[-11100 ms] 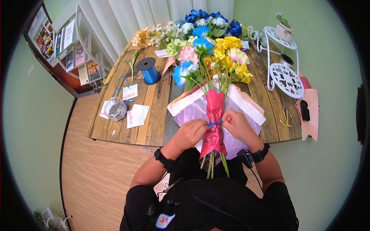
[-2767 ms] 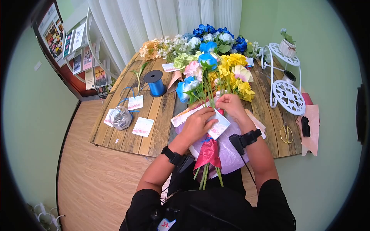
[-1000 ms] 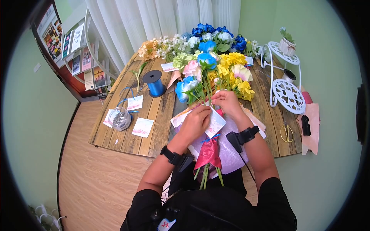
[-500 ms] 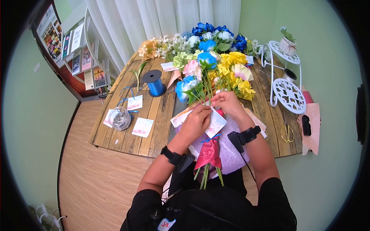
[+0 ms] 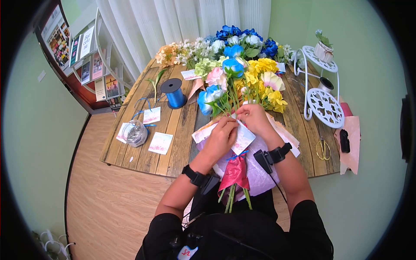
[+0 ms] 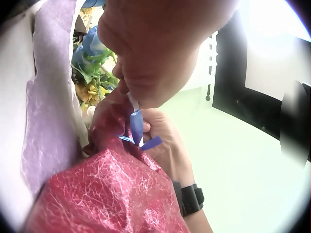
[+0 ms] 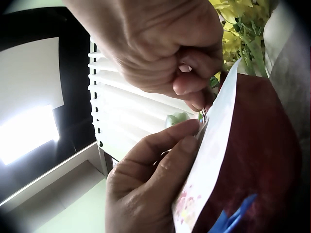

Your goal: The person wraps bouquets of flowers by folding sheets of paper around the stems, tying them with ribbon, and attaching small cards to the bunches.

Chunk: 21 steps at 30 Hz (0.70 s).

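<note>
In the head view, a bouquet of artificial flowers (image 5: 217,77) lies on the table, its stems bound in red paper (image 5: 235,172) with a blue ribbon (image 5: 237,155). My left hand (image 5: 220,136) pinches a small white card (image 5: 244,141) with a pink floral print over the red wrap. Beside it, my right hand (image 5: 255,119) is at the card's upper edge. In the right wrist view, its fingertips pinch a thin metal piece (image 7: 204,114), clip- or pin-like, against the card (image 7: 209,160). Purple and white wrapping paper (image 5: 260,173) lies beneath.
On the left are a blue ribbon spool (image 5: 174,94), a clear jar (image 5: 134,133) of small metal pieces and loose cards (image 5: 160,143). Gold scissors (image 5: 323,149) and a white metal stand (image 5: 325,106) are at right. More flowers (image 5: 234,37) fill the back.
Earlier both hands were at the blue ribbon on the red wrap; since then the card has come into the left hand, over the wrap. In the last second the hands shift only slightly.
</note>
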Tool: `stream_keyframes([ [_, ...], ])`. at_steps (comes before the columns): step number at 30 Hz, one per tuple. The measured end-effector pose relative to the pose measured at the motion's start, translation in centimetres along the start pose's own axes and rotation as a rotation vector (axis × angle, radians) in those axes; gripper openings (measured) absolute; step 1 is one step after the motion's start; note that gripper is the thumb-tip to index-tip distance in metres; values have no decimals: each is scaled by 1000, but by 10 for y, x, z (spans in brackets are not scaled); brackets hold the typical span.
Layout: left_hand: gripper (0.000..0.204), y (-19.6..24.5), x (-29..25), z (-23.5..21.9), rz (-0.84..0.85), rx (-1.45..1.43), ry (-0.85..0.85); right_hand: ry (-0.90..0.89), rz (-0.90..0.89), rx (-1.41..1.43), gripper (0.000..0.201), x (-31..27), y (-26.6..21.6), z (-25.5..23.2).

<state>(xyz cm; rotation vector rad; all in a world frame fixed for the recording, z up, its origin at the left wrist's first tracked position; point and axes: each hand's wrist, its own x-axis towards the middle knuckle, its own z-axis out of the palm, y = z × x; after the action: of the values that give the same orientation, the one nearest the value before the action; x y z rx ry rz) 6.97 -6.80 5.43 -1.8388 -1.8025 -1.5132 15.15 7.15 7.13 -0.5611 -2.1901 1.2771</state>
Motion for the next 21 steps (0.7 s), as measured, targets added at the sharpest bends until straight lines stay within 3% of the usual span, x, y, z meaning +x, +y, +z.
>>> stream_keyframes([
  [2, 15, 0, 0, 0, 9, 0, 15, -22, -103, -143, 13, -2, -7, 0],
  [5, 16, -2, -2, 1, 2, -6, 18, -32, -109, -209, 12, -3, -9, 0],
  [11, 18, -1, -3, 1, -13, 1, 35, -15, -8, -68, 12, 2, 3, -1],
  [21, 18, -2, -4, 2, -24, -17, 46, -19, -13, -185, 9, 3, 5, 0],
])
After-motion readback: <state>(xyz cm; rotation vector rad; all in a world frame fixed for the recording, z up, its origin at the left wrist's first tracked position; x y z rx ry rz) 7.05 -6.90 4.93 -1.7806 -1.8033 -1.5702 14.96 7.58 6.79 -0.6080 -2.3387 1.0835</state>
